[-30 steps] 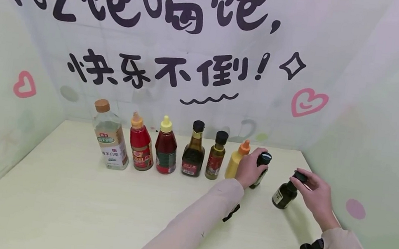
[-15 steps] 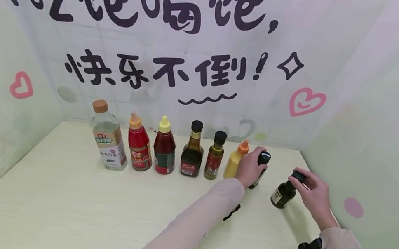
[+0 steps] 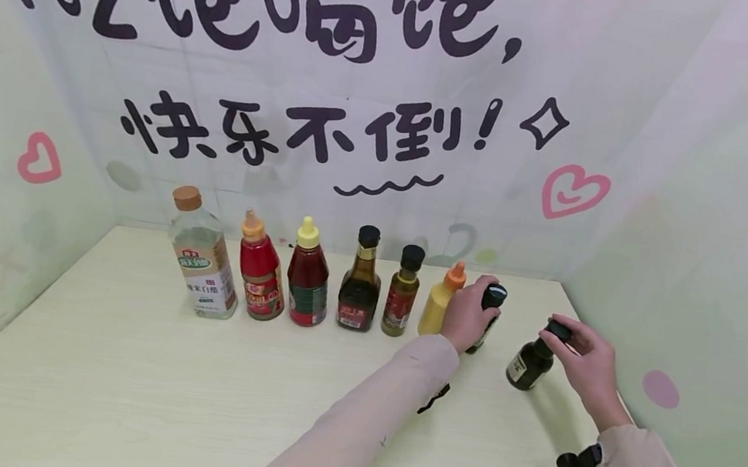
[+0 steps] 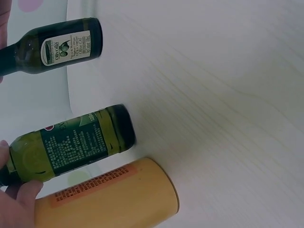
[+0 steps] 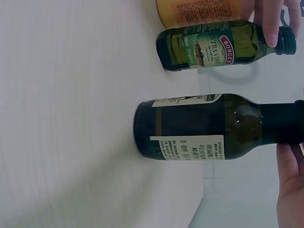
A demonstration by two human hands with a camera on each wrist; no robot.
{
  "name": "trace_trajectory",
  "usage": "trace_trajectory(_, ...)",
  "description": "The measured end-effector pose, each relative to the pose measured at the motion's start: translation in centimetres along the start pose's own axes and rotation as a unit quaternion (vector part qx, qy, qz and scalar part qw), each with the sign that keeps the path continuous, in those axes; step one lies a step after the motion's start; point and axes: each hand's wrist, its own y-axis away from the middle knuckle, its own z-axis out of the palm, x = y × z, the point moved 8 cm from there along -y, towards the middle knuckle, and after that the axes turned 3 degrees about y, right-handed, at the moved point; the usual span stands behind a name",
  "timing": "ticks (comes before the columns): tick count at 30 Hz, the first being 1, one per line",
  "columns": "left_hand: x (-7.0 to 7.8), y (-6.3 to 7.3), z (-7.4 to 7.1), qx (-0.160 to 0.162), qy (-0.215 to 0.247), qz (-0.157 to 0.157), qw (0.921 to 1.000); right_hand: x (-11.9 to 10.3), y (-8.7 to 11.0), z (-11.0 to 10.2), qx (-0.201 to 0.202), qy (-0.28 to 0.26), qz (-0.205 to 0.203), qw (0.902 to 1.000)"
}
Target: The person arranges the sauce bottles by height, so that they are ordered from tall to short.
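In the head view, my left hand (image 3: 467,315) grips the top of a green olive oil bottle (image 3: 495,295), near the right end of a row of bottles. Its green label and glass body show in the left wrist view, where the olive oil bottle (image 4: 73,145) stands close beside a yellow squeeze bottle (image 4: 114,197). Farther right, my right hand (image 3: 589,365) pinches the neck and cap of a darker olive oil bottle (image 3: 529,367). This second bottle (image 5: 190,126) is apart from the first and appears to stand on the table. My fingers partly hide both bottle tops.
Left of my hands stand a small black-capped bottle (image 3: 401,295), a dark sauce bottle (image 3: 360,286), two red squeeze bottles, one with a yellow tip (image 3: 309,280), and a tall clear vinegar bottle (image 3: 205,263). Printed walls enclose the pale table (image 3: 151,393) behind and at both sides.
The head view has shifted slightly, so the scene sits a little farther left. Both hands keep their hold on the two olive oil bottles, which stay in place.
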Motion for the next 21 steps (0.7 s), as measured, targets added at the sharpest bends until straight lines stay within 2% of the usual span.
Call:
trace_trajectory(4,-0.1,0.0,0.2,-0.005,0.003,0.005,1.0000,0.4,0.0,0.1,-0.007,-0.006,0.003,1.0000)
trace_trajectory(7,-0.1,0.0,0.3,-0.009,0.002,0.009,0.9999,0.7,-0.2,0.1,-0.014,0.010,-0.007,0.9998)
trace_trajectory(10,-0.1,0.0,0.2,-0.014,0.000,0.011,0.9998,-0.4,-0.1,-0.1,-0.031,0.034,-0.017,0.9988)
trace_trajectory(12,0.0,0.0,0.2,-0.017,-0.001,0.011,0.9998,-2.7,0.3,-0.3,-0.049,0.034,-0.021,0.9980)
trace_trajectory(16,0.0,0.1,0.2,-0.023,-0.001,0.010,0.9997,-9.8,1.6,-0.6,-0.084,0.019,-0.032,0.9958)
trace_trajectory(18,0.0,0.1,0.2,-0.026,0.000,0.009,0.9996,-12.7,2.1,-0.6,-0.093,0.028,-0.044,0.9943)
trace_trajectory(21,0.0,0.1,0.2,-0.032,0.002,0.007,0.9995,-14.5,2.4,-0.6,-0.100,0.046,-0.038,0.9932)
